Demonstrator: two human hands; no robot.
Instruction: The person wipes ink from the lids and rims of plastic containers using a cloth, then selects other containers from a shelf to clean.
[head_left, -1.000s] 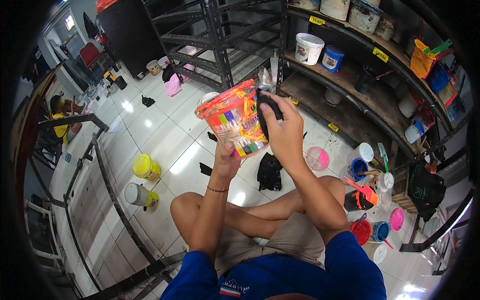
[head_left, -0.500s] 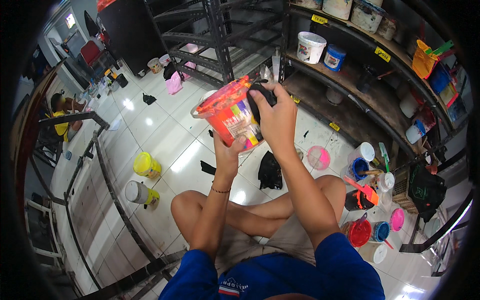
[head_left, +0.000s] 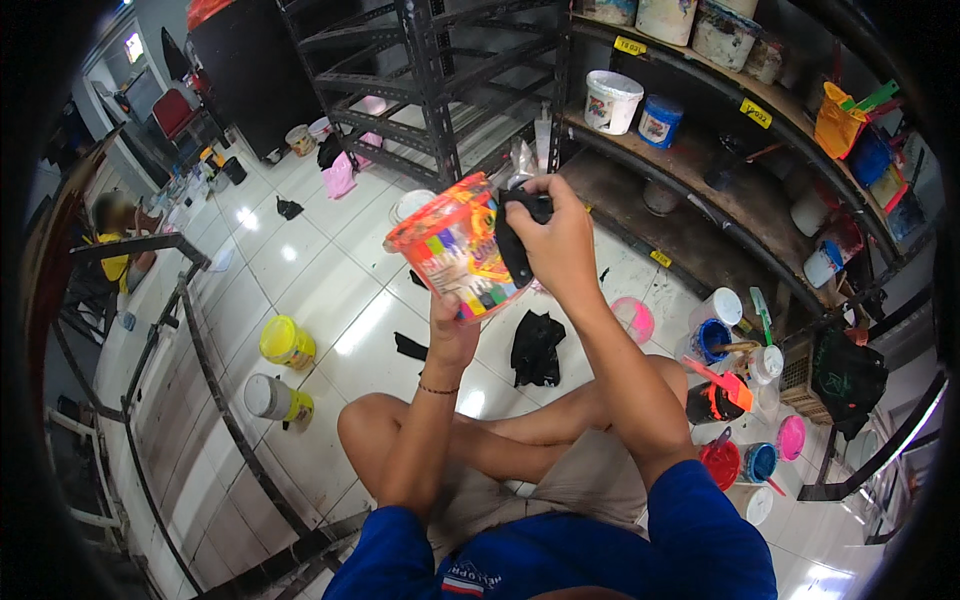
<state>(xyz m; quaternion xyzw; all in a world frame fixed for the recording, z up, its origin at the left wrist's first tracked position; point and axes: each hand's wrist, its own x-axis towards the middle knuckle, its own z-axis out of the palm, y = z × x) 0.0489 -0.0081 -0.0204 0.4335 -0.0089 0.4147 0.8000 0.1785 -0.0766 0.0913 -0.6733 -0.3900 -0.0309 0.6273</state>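
In front of me, off the floor, is a tilted plastic paint bucket (head_left: 462,255) with an orange-red smeared rim and a multicoloured printed side. My left hand (head_left: 455,328) grips it low down, the thumb on the printed wall and the other fingers hidden behind. A black cloth (head_left: 513,243) is pinched in my right hand (head_left: 558,232) and lies against the bucket's right side. Another black cloth (head_left: 537,347) lies crumpled on the tiles below. Behind the bucket, a white tub (head_left: 412,205) is partly hidden.
Left of my crossed legs are a yellow tub (head_left: 287,342) and a tipped grey-yellow tub (head_left: 278,398). On the right stand several paint pots, including a red one (head_left: 720,462) and a blue one (head_left: 712,338). Beyond is black shelving (head_left: 690,190). Another person (head_left: 125,240) sits far left.
The bucket has turned, bringing a different part of its print toward me. Both hands have shifted slightly lower, the right still holding the black cloth to its side.
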